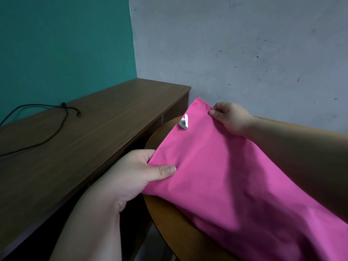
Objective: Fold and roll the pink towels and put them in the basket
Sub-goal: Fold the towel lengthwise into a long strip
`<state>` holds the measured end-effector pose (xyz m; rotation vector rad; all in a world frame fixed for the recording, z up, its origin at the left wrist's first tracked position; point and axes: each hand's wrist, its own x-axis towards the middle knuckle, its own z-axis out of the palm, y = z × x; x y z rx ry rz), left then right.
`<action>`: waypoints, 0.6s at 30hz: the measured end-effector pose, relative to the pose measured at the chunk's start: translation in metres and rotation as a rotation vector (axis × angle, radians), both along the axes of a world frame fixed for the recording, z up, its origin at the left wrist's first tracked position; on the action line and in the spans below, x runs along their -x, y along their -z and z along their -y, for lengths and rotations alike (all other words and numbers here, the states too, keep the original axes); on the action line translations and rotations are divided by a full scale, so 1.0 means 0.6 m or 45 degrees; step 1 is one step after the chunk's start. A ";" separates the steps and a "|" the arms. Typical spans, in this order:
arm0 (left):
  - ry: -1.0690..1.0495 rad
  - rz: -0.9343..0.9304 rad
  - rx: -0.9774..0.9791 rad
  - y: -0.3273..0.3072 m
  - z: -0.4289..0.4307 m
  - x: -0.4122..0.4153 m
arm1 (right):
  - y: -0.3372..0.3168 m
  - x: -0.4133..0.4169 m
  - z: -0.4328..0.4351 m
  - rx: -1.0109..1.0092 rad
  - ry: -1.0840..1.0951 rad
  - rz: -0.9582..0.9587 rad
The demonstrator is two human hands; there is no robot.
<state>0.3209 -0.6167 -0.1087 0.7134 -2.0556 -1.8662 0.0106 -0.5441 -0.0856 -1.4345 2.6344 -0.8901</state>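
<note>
Pink towel (235, 176) is draping across the round desk (169, 219). Left hand (135, 174) is pinching its near corner, fingers curled tight. Right hand (229, 117) is gripping the far edge, near the white tag (184, 123).

Long desk (113, 117): dark brown wood grain, set into the room corner, open compartments under its top.
Cable (63, 106): black, looped across the long desk's left part.
Round desk (165, 223): lighter brown, just right of the long desk.
Teal wall (66, 44): behind the long desk.
Grey wall (244, 44): right of it, speckled with dark marks.
</note>
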 end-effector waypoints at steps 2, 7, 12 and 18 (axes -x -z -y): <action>0.036 -0.002 -0.072 0.003 0.001 -0.002 | 0.006 0.001 0.004 -0.003 0.007 -0.010; 0.123 -0.141 -0.192 0.006 0.011 -0.011 | -0.005 0.003 0.000 0.118 0.033 -0.053; 0.037 -0.135 -0.002 0.005 0.021 -0.016 | -0.020 0.010 -0.007 0.160 0.062 -0.062; -0.066 -0.144 -0.024 -0.003 0.011 -0.020 | -0.028 0.005 -0.013 0.141 0.101 -0.079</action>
